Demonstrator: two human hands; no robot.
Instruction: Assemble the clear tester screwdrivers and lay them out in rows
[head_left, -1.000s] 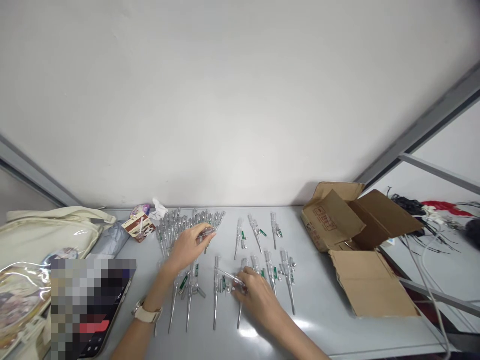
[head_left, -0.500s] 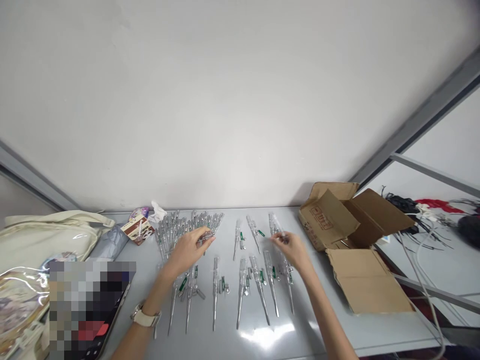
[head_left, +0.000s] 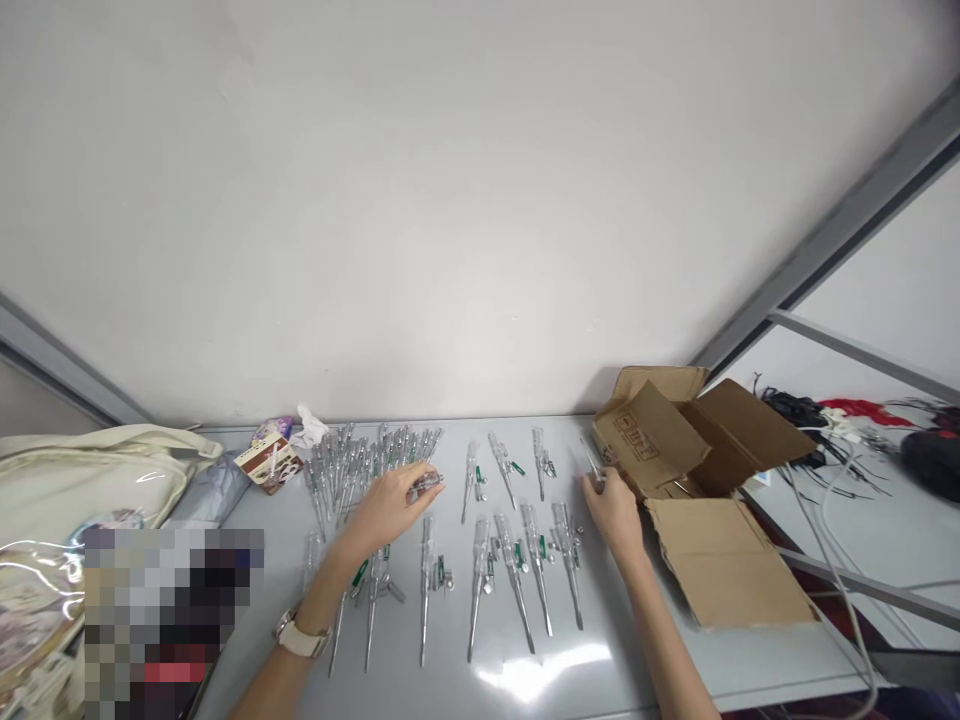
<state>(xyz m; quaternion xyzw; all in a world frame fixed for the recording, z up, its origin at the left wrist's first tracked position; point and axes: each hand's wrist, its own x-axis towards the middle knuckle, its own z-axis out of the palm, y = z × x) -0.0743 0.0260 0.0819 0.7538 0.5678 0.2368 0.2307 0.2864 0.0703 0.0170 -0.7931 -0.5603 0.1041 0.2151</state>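
Right hand (head_left: 613, 512) has moved over beside the cardboard box (head_left: 651, 440), pinching a clear tester screwdriver (head_left: 592, 463), tip pointing upper left; left hand (head_left: 390, 510) stays closed on a second tester (head_left: 426, 486).

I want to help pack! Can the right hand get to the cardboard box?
Probably yes. The right hand is right beside the open cardboard box, and nothing seems to stand between them. It is holding a thin tester screwdriver, though.
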